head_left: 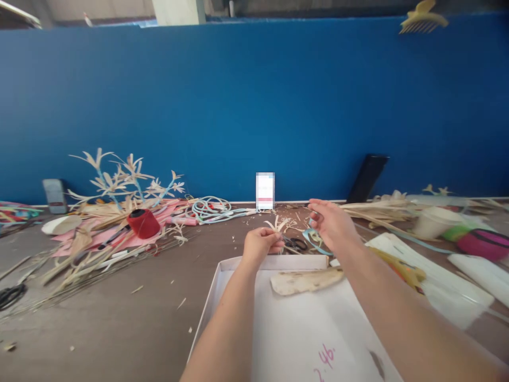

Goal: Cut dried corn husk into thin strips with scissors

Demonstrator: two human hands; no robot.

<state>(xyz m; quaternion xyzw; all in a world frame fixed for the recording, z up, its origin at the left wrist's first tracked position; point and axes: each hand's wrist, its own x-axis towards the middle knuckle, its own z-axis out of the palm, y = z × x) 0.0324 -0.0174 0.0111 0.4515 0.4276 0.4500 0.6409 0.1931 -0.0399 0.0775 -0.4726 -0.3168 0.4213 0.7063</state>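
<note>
My left hand (261,246) is closed in a pinch around the base of a small pale flower (279,224) made of dried strips, its petals spreading above the fingertips. To its right, my right hand (332,225) is raised with fingers curled and thumb drawn in; what they hold, if anything, is too small to make out. A light-blue strip (314,240) curls just below those fingers. Black-handled scissors (296,244) lie on the table between the hands. Under my forearms is a white shallow box (294,323) with a long pale dried piece (306,281) at its far side.
Dried-strip flowers on blue stems (137,183), a red thread spool (143,224) and loose strips lie left. Coiled pale-blue cord (212,208) and a phone with a lit screen (265,191) are by the blue partition (254,106). Right are a white cup (435,222) and a pink pouch (483,244).
</note>
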